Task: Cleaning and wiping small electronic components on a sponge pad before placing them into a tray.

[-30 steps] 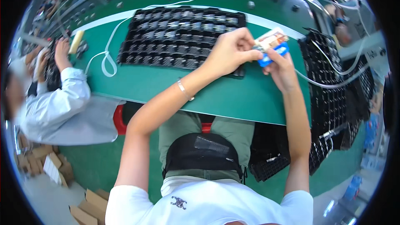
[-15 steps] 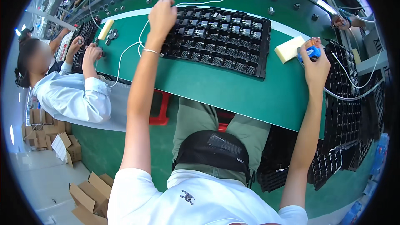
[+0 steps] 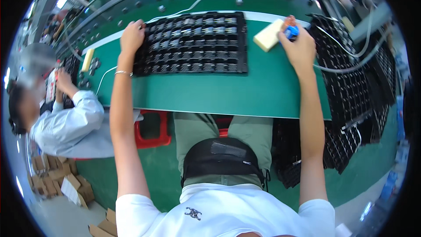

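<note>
My left hand (image 3: 133, 38) is closed at the far left corner of a black compartment tray (image 3: 240, 57), fingers curled at its edge. A small dark spot shows at the fingertips, too blurred to name. Metallic and dark small parts fill the tray's far rows; the nearer rows look unfilled. My right hand (image 3: 300, 46) grips a small blue thing (image 3: 291, 31) with an orange-brown top, largely hidden by the fingers. Touching or just beside it lies a pale yellow foam block (image 3: 268, 36) on the green table.
More black trays (image 3: 346, 83) are stacked at the right, crossed by a white cable (image 3: 351, 68). A co-worker in a light blue shirt (image 3: 76, 123) works at the left, near another foam block (image 3: 87, 60). A red stool (image 3: 153, 131) stands under the table.
The view has turned and shifted, so the tray looks level and further left. My left hand stays by the tray's far left corner, now lower against it. My right hand still holds the blue thing.
</note>
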The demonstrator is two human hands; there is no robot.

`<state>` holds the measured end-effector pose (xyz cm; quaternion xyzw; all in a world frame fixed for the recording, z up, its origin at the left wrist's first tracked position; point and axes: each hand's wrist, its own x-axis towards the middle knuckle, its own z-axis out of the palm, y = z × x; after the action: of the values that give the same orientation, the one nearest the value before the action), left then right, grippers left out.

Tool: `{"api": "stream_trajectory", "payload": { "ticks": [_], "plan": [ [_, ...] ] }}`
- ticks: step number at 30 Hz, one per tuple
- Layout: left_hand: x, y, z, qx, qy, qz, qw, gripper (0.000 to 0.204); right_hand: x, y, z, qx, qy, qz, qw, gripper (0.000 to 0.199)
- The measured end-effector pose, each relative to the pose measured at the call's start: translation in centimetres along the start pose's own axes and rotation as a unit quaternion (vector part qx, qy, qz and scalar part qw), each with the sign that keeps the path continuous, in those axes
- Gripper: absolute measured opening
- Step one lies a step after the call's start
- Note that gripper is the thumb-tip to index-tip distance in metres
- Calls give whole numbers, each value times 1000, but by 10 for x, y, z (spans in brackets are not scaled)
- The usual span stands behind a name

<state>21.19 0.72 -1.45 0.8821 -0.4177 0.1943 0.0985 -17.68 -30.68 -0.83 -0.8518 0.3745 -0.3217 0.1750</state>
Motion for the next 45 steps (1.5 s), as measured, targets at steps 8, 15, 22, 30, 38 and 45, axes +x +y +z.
{"api": "stream_trajectory", "payload": {
  "ticks": [8,15,22,30,38,45],
  "plan": [
    [18,-4,-5,43,-122,-7,992,11,-2,4,-5,51,10,-11,999,42],
    [14,47,-28,-56,47,-7,997,14,-5,0,-6,48,10,-17,999,44],
    [23,164,-55,-762,-76,-81,638,8,-3,6,4,77,17,-49,996,46],
    [22,224,-23,-850,-110,-42,514,15,-3,5,11,86,28,-62,994,46],
    [-1,248,0,-868,-177,-58,459,25,-2,6,16,103,39,-73,991,44],
    [-5,243,7,-888,-226,-106,385,32,-3,8,19,112,43,-65,991,42]
  ]
}}
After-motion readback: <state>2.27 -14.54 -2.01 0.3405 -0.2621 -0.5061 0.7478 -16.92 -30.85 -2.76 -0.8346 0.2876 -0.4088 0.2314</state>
